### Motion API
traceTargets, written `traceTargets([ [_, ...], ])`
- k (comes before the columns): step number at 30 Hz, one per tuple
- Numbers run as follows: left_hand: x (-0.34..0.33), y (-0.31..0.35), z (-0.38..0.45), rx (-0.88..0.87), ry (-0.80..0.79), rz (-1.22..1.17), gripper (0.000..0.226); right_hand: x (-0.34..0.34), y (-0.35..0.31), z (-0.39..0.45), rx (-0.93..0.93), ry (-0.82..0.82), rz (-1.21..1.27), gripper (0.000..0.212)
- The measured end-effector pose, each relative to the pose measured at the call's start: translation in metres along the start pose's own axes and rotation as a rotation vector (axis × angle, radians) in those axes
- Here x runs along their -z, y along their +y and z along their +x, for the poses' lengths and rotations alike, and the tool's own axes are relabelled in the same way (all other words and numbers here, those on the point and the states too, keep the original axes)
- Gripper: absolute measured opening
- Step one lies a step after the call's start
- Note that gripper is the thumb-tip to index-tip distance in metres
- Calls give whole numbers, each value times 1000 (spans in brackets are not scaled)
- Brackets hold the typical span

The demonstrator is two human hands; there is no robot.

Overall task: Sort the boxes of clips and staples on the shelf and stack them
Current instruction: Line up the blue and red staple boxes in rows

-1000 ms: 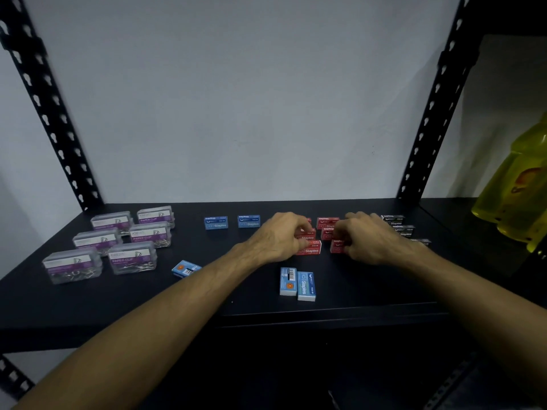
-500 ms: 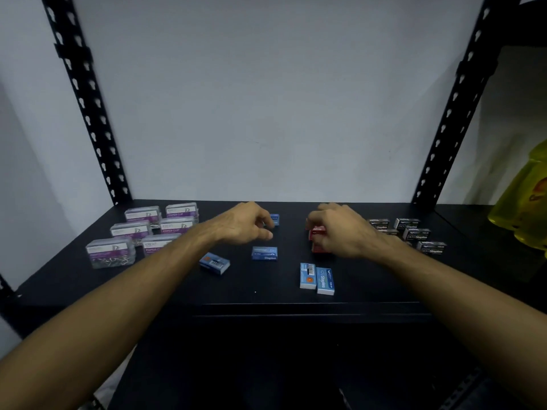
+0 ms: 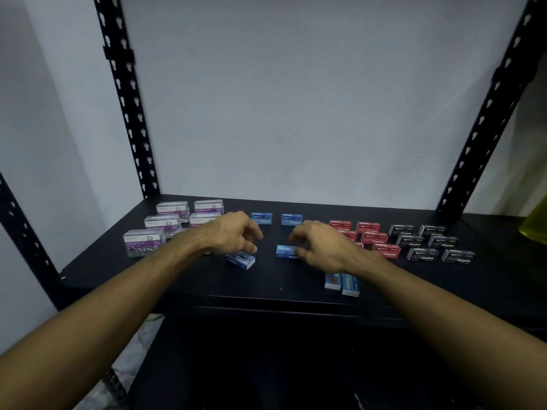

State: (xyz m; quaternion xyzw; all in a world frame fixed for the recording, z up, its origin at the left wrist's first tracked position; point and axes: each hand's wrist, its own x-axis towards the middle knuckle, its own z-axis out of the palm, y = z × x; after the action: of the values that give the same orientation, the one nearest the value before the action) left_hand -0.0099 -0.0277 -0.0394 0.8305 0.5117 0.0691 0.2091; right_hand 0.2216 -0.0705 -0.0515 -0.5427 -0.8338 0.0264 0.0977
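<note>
- While both forearms reach in from the lower corners, the left hand [image 3: 233, 233] hovers palm-down over the black shelf [image 3: 165, 279], its fingers loosely curled and holding nothing, just above a tilted blue staple box [image 3: 241, 260] that shows a barcode.
- Further right, the right hand [image 3: 324, 245] is also palm-down with fingers loosely bent; its fingertips sit at the right end of a flat blue staple box [image 3: 285, 251], but motion blur makes it impossible to tell whether they touch it.
- Part of the scene is covered: the left wrist hides some of the clear paper-clip boxes [image 3: 164, 223], and the right hand overlaps the nearest of the red staple boxes [image 3: 374, 238].
- Lettering on most boxes is smeared; only "Staples" and "Paper Clip" can be read here and there.
- A yellow object [image 3: 535, 229] is cut off at the right edge.
- The clear paper-clip boxes, with purple labels, stand grouped at the shelf's left rear.
- Two more blue boxes [image 3: 262, 218] lie side by side at the back centre, and a blue pair [image 3: 342, 284] lies touching near the front edge.
- The red staple boxes are clustered right of centre, with the black staple boxes [image 3: 423, 254] in rows beside them on the right.
</note>
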Motion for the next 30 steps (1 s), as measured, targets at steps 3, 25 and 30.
traceTargets([
  [3,2,-7,-7,5,-83,45,47,-9,-6,8,-14,-34,3,38],
  [25,-9,-7,-2,-37,-33,60,28,-19,-1,14,-73,-60,163,24],
  [30,-13,-5,2,-74,22,17,27,-19,0,12,-75,-47,188,25],
])
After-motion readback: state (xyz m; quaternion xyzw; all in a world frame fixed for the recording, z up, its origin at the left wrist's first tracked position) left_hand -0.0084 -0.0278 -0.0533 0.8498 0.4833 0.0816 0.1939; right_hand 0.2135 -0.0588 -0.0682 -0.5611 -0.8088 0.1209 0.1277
